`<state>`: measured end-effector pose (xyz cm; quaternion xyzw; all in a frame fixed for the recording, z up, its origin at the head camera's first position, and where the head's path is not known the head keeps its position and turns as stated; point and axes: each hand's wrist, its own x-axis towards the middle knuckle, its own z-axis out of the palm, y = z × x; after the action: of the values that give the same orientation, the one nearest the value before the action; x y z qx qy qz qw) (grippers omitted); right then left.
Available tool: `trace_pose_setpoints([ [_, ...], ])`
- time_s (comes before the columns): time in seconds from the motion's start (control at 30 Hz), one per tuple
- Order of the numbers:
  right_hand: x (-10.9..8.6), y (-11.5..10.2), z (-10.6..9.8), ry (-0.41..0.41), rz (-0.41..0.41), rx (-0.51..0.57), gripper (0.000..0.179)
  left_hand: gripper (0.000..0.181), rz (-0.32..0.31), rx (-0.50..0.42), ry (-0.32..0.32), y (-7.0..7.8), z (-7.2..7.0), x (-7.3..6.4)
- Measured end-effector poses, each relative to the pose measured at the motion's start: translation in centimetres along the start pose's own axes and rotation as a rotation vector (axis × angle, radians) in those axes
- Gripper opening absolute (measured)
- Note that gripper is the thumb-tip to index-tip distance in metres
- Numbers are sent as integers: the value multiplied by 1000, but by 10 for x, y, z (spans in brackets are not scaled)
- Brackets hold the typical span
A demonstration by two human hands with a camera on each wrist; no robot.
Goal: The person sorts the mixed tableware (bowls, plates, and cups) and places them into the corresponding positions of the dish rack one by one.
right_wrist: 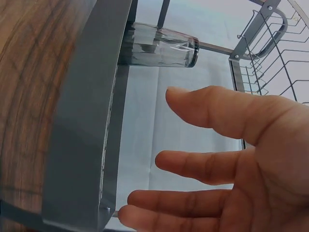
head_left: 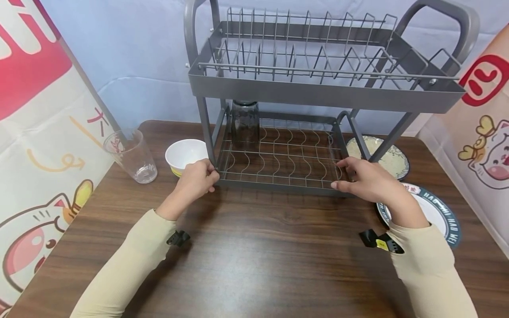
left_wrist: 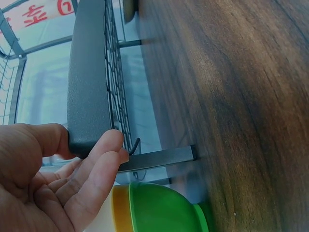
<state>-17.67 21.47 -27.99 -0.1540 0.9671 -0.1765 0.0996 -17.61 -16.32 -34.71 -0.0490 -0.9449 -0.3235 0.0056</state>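
Note:
A grey two-tier dish rack (head_left: 318,93) stands on the wooden table. My left hand (head_left: 195,179) is at the front left corner of its lower tier; in the left wrist view, thumb and fingers pinch the end of the front rail (left_wrist: 89,87). Near the front right corner, my right hand (head_left: 367,179) reaches over the lower tier with thumb and fingers spread. The right wrist view shows nothing between those fingers (right_wrist: 198,166). Upside down on the lower tier's left side is a dark glass (head_left: 245,121).
Left of the rack are a white bowl (head_left: 186,152), green and yellow outside, and a tilted clear cup (head_left: 133,154). To the right lie a patterned plate (head_left: 397,163) and a blue-rimmed plate (head_left: 449,216), partly behind my right forearm. Printed cloths hang at the sides.

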Motion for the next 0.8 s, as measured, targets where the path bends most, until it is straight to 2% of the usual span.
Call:
trace_pose_setpoints([
  [0.37, -7, 10, -1, 56, 8, -22, 52, 13, -7, -5, -1, -1, 0, 0],
  [0.8, -12, 23, 4, 78, 39, -8, 50, 13, -2, -20, 4, -3, 1, 0],
])
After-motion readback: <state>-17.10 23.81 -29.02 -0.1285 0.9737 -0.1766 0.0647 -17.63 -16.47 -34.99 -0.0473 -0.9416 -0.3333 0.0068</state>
